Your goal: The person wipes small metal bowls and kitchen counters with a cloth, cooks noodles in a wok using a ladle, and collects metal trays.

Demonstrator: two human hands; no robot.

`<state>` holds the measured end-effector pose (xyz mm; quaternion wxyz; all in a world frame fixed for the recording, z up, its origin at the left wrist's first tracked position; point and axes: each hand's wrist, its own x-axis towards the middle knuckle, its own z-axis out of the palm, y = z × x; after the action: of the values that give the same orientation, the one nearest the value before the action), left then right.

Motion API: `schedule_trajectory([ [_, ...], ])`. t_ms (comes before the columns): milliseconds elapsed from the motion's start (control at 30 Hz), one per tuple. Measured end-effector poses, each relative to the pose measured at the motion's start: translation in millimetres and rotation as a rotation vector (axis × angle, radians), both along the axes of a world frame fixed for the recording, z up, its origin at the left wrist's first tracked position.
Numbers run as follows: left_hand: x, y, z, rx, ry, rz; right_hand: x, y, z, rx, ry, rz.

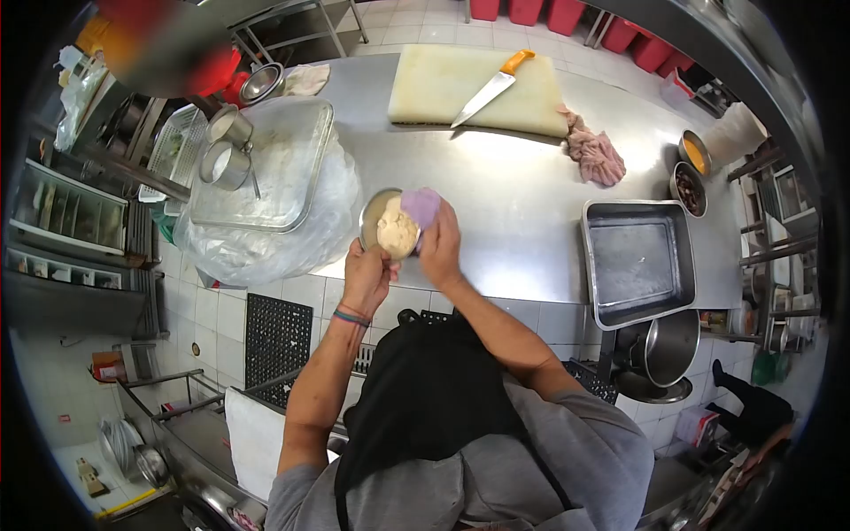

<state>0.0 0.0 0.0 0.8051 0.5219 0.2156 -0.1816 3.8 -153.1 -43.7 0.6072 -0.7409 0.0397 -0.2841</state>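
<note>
A round metal bowl (pixel 369 221) is near the front edge of the steel table, with a pale, lumpy dough-like mass (pixel 398 232) in it. My left hand (pixel 365 273) is closed on the bowl's near left rim. My right hand (pixel 440 246) is at the bowl's right side, its fingers curved around a purple piece (pixel 421 206) that lies against the pale mass. Whether the purple piece is a scraper or a cloth cannot be made out. The palm side of my right hand is hidden.
A knife (pixel 490 96) lies on a cutting board (pixel 425 80) at the back, beside a crumpled cloth (pixel 595 155). An empty metal pan (pixel 642 305) sits right, two small bowls (pixel 688 188) behind it. A lidded tray (pixel 292 168) with metal cups (pixel 226 165) stands left. A person (pixel 757 411) is far right.
</note>
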Motion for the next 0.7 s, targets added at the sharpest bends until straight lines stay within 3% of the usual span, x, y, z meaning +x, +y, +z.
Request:
schedule_trajectory([
  [100, -18, -6, 20, 0.082, -0.032, -0.167, 21, -48, 10, 0.470, 0.506, 0.480],
  [167, -29, 7, 50, 0.154, -0.093, -0.286, 24, -42, 41, 1.057, 0.787, 0.861],
  [200, -34, 10, 54, 0.181, -0.129, -0.302, 25, -35, 16, 1.292, 0.882, 0.953],
  [333, -32, 24, 33, 0.151, -0.308, -0.200, 0, 3, 14, 0.916, 0.577, 0.761],
  [433, -39, 43, 25, 0.309, -0.423, -0.092, -31, 29, 1, 1.663, 0.748, 0.970],
  [467, -46, 54, 28, 0.296, -0.357, -0.068, -37, 38, -2, 1.592, 1.008, 0.816],
  [533, -59, 78, 34, 0.315, -0.326, -0.046, -43, 38, -16, 1.369, 1.241, 0.857],
  [567, -67, 90, 48, 0.332, -0.297, -0.020, -48, 35, -25, 1.297, 1.249, 0.818],
  [600, -71, 105, 63, 0.345, -0.273, 0.016, -46, 33, 8, 0.827, 1.176, 0.824],
  [633, -78, 124, 73, 0.336, -0.241, 0.095, -41, 19, 9, 0.735, 1.131, 0.831],
  [700, -101, 184, 46, 0.428, -0.284, 0.167, -29, -8, 10, 0.546, 1.044, 0.828],
])
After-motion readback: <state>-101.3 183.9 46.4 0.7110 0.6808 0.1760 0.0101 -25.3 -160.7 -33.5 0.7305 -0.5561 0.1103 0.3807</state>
